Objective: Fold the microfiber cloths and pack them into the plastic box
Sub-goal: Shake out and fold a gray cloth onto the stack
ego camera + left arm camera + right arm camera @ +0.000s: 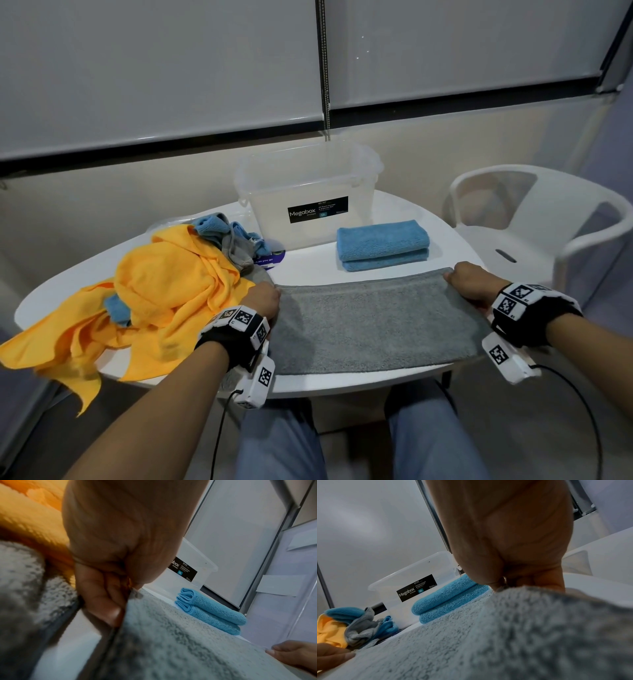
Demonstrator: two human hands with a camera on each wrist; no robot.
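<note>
1. Right now the grey cloth (373, 325) lies stretched flat across the near edge of the white surface (308, 263), folded into a long band, with one hand at each short end.
2. At its left end the left hand (263, 301) pinches the far corner; from the left wrist view the fingers (102, 599) are curled tight, the cloth edge running in between thumb and fingers.
3. At the right end the right hand (474, 281) grips the far corner the same way, fingers (547, 577) curled down onto the pile, thumb against them.
4. Behind the cloth's right half sits a folded blue stack (383, 244), two cloths high, just beside the clear box (308, 195) and apart from the grey one.
5. The box stands open at the back of the surface; whether anything lies inside I cannot tell through its cloudy wall.
6. Left of the left hand is a loose heap: yellow cloths (154, 291) spilling over the surface edge, with blue and grey ones bunched behind them.
7. Both fingertips are mostly hidden by the backs of the hands from above, and the wrist views are blurred up close.
8. The grey cloth looks thick and fuzzy, with a darker stitched hem along its near edge.
9. A white chair (548, 222) stands to the right.
</note>
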